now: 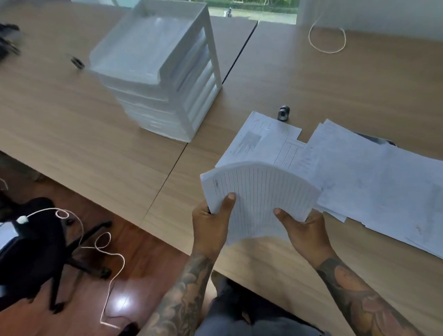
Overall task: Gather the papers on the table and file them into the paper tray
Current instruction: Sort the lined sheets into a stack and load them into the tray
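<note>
I have a stack of lined sheets (pixel 260 199) held up in the lower centre of the frame, bowed into an arch above the near edge of the wooden table (pixel 63 118). My left hand (pixel 212 218) grips the stack's lower left corner, thumb pressed flat on the top sheet and the other fingers curled underneath out of sight. My right hand (pixel 305 230) holds the lower right edge the same way, thumb on top, fingers hidden below the paper. To the right of the stack, loose papers (pixel 371 182) lie spread flat across the table, overlapping one another and running toward the right edge of the frame; a couple of printed sheets (pixel 262 138) poke out just behind the stack I am holding. The white paper tray (pixel 159 67), a tower of several tiers, stands in the upper centre of the frame, well apart from the stack, and I can make out pale sheets already lying in its top tier. A small dark binder clip (pixel 283 113) sits on the table just beyond the printed sheets. A loop of white cord (pixel 327 39) lies in the upper right. At lower left, a black office chair (pixel 30 250) stands on the reddish floor with a white cable (pixel 105 247) trailing beside it.
</note>
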